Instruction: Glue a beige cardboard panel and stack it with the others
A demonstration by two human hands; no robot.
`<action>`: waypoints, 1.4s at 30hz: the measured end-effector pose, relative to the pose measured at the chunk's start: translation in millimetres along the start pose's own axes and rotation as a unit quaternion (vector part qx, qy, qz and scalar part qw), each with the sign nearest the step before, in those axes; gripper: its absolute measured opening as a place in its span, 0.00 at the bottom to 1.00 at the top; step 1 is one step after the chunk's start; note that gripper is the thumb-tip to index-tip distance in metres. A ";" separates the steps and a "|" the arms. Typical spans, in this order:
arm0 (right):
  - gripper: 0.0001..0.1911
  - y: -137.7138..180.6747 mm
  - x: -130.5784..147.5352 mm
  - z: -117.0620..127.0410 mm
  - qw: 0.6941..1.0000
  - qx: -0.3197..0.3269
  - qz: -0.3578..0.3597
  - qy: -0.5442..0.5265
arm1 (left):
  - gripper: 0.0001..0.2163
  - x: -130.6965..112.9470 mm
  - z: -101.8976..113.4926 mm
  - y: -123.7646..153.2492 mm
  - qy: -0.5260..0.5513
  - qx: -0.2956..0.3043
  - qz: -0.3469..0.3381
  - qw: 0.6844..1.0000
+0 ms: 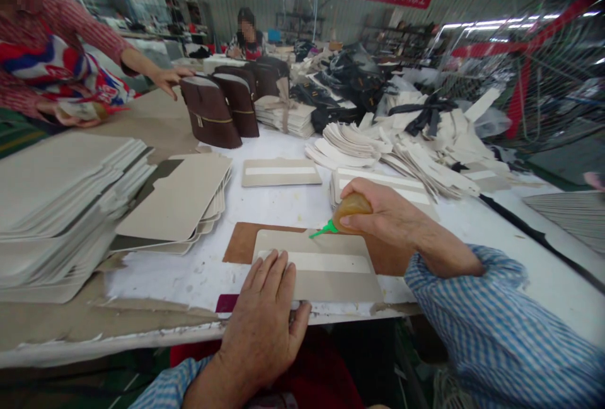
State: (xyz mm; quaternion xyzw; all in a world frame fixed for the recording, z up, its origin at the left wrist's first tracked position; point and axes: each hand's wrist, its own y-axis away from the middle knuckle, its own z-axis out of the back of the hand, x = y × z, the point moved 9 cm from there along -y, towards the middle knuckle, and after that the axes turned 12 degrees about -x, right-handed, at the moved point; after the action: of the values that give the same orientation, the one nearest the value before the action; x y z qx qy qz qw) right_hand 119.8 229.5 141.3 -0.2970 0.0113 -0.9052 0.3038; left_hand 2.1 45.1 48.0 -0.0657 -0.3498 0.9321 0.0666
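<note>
My right hand (pixel 394 217) is wrapped round a squeeze bottle (pixel 353 207) of amber liquid, apparently glue. Its green nozzle points down to the left, with the tip at the upper part of a beige panel (pixel 338 286). A pale strip crosses the panel lengthwise. My left hand (pixel 259 321) lies flat on the panel's left side, fingers stretched out. Beneath the panel is a brown sheet (pixel 239 244), showing at both sides. A dark magenta piece (pixel 227 303) pokes out beside my left hand at the table edge.
Another striped panel (pixel 281 172) lies ahead, and a stack of them (pixel 397 185) sits behind my right hand. Beige panels (pixel 174 198) are piled at left. Farther back stand brown bags (pixel 212 113), touched by a co-worker's hand (pixel 167 80). Fabric pieces (pixel 354 141) heap up at back right.
</note>
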 end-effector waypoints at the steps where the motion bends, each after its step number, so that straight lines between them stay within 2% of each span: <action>1: 0.14 -0.6 3.6 -2.5 1.000 0.004 -0.001 -0.007 | 0.22 -0.2 0.1 -0.2 -0.001 0.001 -0.003 1.000; 8: 0.15 -4.0 10.0 -6.5 1.000 0.000 0.012 -0.013 | 0.22 -0.4 0.7 -1.5 -0.006 0.000 -0.011 1.000; 15: 0.12 4.1 -14.3 9.9 1.000 -0.005 -0.007 0.009 | 0.22 -0.5 1.6 -1.2 0.001 -0.006 -0.013 1.000; 27: 0.10 17.1 -40.3 27.0 0.998 -0.016 -0.056 0.010 | 0.22 1.0 0.4 -0.5 0.001 -0.012 -0.018 1.000; 42: 0.16 42.2 -87.2 58.3 0.992 -0.052 -0.117 0.010 | 0.22 0.9 1.3 -1.7 0.000 -0.018 -0.031 0.999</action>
State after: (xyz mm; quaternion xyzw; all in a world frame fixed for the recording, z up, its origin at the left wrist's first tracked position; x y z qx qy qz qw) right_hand 230.2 252.9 134.5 -0.3026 0.0267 -0.9357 0.1795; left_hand 1.2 45.7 50.0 -0.0563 -0.3682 0.9232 0.0944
